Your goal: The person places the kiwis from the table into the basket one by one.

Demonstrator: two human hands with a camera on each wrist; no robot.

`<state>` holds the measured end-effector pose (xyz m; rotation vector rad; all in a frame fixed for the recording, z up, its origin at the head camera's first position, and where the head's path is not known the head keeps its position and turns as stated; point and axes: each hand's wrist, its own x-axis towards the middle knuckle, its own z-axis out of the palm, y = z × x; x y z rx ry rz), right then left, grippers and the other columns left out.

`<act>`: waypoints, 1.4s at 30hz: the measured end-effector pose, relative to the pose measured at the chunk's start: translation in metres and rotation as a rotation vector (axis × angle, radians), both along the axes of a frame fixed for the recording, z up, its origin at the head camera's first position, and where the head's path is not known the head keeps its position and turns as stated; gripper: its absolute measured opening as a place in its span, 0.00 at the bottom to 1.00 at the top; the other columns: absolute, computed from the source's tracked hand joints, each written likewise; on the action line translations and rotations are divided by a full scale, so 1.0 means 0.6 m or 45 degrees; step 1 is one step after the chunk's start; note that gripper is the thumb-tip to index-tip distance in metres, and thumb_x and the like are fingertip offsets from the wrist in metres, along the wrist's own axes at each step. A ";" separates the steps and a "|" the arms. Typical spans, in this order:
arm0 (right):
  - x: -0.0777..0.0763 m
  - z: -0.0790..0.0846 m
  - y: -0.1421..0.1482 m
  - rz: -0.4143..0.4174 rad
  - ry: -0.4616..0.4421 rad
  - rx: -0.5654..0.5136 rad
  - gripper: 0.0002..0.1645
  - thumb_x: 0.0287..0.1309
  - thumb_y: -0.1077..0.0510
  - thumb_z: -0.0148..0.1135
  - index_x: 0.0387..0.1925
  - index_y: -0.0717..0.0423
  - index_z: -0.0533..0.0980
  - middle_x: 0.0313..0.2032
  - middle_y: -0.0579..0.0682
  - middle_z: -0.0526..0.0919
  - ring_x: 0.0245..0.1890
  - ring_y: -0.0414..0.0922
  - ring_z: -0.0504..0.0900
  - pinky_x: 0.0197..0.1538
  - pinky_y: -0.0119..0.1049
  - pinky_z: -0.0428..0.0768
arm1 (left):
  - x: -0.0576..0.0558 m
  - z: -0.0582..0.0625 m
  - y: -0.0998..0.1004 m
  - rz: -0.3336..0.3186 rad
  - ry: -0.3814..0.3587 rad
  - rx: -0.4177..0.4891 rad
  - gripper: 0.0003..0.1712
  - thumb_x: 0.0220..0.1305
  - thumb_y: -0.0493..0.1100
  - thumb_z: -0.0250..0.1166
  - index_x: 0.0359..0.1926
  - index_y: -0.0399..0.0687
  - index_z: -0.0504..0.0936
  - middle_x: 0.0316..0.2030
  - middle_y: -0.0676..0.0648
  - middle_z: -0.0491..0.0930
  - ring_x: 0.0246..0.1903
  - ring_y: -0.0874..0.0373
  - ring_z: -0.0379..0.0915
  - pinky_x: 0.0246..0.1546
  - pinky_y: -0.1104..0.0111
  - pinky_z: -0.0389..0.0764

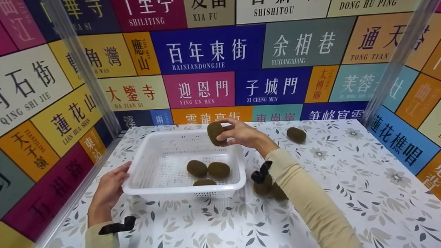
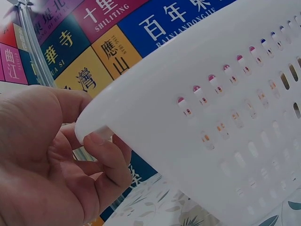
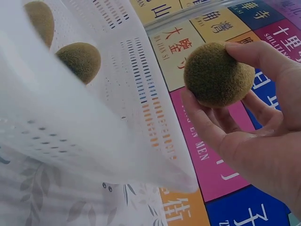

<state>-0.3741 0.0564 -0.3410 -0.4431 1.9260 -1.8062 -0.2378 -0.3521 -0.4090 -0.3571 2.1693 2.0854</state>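
Observation:
A brown fuzzy kiwi (image 3: pixel 218 74) is held between the thumb and fingers of my right hand (image 1: pixel 243 133), above the far right part of a white plastic basket (image 1: pixel 184 188). My left hand (image 2: pixel 61 155) grips the basket's rim at its left end, fingers curled at the lip. Inside the basket lie two kiwis side by side, a left kiwi (image 1: pixel 197 168) and a right kiwi (image 1: pixel 219 170). A third kiwi (image 1: pixel 204 182) shows only its top behind the near wall.
One kiwi (image 1: pixel 296 135) lies on the floral tablecloth (image 1: pixel 348 165) at the back right. Near my right forearm are two more, a kiwi (image 1: pixel 262 188) and another kiwi (image 1: pixel 278 193), partly hidden by the sleeve. Walls with colourful signs (image 1: pixel 206 51) stand behind.

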 end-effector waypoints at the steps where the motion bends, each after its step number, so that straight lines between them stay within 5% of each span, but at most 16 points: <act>1: -0.002 0.001 -0.005 0.006 0.001 0.010 0.38 0.59 0.72 0.63 0.69 0.50 0.66 0.63 0.63 0.72 0.54 0.57 0.80 0.58 0.50 0.81 | 0.000 0.000 0.000 0.001 0.000 -0.003 0.33 0.75 0.38 0.46 0.78 0.51 0.54 0.80 0.46 0.48 0.51 0.72 0.71 0.49 0.76 0.80; 12: -0.028 0.009 -0.049 0.030 0.026 0.091 0.40 0.56 0.69 0.67 0.68 0.54 0.64 0.67 0.62 0.68 0.60 0.61 0.77 0.57 0.55 0.81 | 0.000 -0.005 0.003 0.021 0.056 0.004 0.33 0.75 0.36 0.46 0.78 0.47 0.54 0.79 0.43 0.51 0.48 0.73 0.72 0.48 0.76 0.80; 22: -0.038 -0.010 -0.070 -0.001 0.045 0.154 0.38 0.55 0.69 0.68 0.68 0.51 0.69 0.63 0.65 0.71 0.58 0.62 0.79 0.53 0.52 0.84 | 0.001 -0.006 0.003 0.026 0.078 0.021 0.33 0.74 0.35 0.45 0.77 0.45 0.54 0.78 0.40 0.52 0.46 0.71 0.73 0.46 0.75 0.80; 36: -0.035 -0.028 -0.091 -0.142 0.085 0.368 0.34 0.51 0.66 0.73 0.57 0.58 0.65 0.56 0.66 0.77 0.51 0.57 0.84 0.55 0.51 0.83 | 0.002 -0.006 0.001 0.033 0.072 0.034 0.33 0.74 0.35 0.46 0.78 0.45 0.54 0.78 0.41 0.52 0.45 0.73 0.74 0.47 0.76 0.80; 42: -0.027 -0.036 -0.096 -0.125 0.064 0.417 0.39 0.54 0.64 0.71 0.65 0.60 0.63 0.59 0.66 0.76 0.53 0.58 0.83 0.57 0.51 0.82 | 0.001 -0.006 0.007 0.039 0.082 0.016 0.33 0.74 0.35 0.47 0.77 0.45 0.55 0.78 0.39 0.53 0.46 0.73 0.74 0.47 0.75 0.80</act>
